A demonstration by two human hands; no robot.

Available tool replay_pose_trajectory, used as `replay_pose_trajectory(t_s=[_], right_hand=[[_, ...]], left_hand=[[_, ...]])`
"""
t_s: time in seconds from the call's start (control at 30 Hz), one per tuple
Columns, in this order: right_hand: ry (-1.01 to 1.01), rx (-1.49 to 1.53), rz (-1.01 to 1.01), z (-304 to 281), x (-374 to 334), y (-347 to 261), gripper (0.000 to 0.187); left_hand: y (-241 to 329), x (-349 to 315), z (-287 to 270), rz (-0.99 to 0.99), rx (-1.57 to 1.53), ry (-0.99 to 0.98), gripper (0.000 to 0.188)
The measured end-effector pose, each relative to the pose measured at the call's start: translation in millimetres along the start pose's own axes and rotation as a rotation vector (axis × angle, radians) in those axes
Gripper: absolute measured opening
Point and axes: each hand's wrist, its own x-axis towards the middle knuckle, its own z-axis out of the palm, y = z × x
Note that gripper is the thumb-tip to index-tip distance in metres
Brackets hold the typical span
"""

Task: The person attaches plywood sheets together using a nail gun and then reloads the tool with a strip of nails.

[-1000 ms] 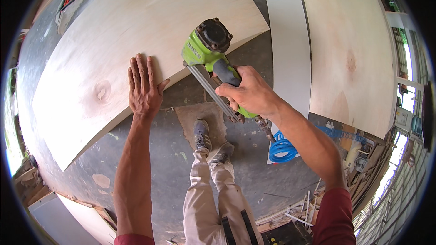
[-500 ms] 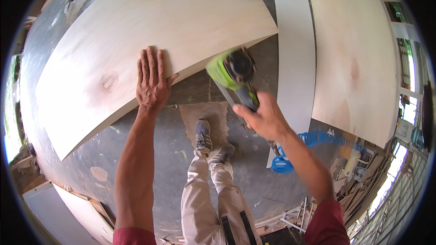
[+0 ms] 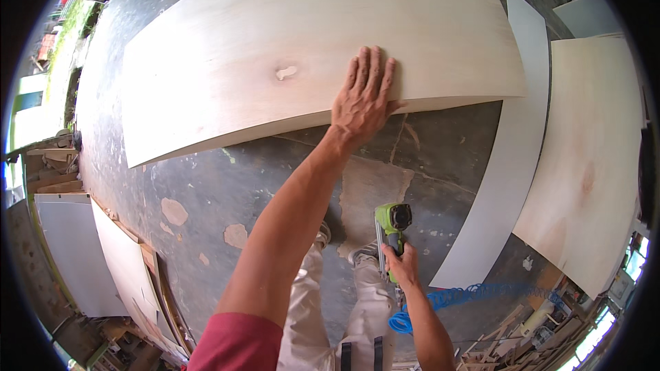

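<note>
My left hand lies flat on a large pale plywood box, close to its near edge, with fingers stretched out and the thumb over the edge. A dark knot with a light patch marks the plywood left of the hand. Lower down and to the right, my right hand is wrapped round the handle of a green and black nail gun. The tool hangs beside my leg, apart from the wood. A coiled blue air hose runs from its lower end toward the right.
A long white strip panel lies right of the box, with another plywood panel beyond it. Boards lean at the lower left. Scrap wood is piled at the lower right. The grey concrete floor has worn patches.
My right hand has lowered the nail gun from near the box edge to beside my leg. My left hand stays flat on the plywood. The whole view has turned and shifted.
</note>
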Motion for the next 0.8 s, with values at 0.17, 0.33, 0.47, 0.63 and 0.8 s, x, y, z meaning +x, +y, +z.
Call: replay_pose_trajectory(t_s=[0.17,0.33,0.47,0.63,0.8], right_hand=[[0.017,-0.156,-0.054,39.4,-5.3,-5.4,0.04],[-0.03,-0.288,-0.224,90.4,-6.9,-70.7,0.056],[0.004,-0.262,-0.375,134.8,9.5,-100.6,0.058],[0.006,-0.257,-0.366,186.6,29.7,-135.6,0.059],[0.046,-0.182,-0.403,203.7,49.7,-153.6,0.06]], left_hand=[[-50.0,1.8,-23.6,-0.116,-0.537,-0.168,0.057],[-239.3,-6.5,-83.7,-0.428,-0.287,0.144,0.016],[-374.7,16.5,-107.1,-0.428,0.089,-0.074,0.054],[-468.0,54.7,-101.0,-0.433,0.237,-0.281,0.087],[-486.0,91.1,-73.4,-0.358,-0.013,-0.319,0.087]])
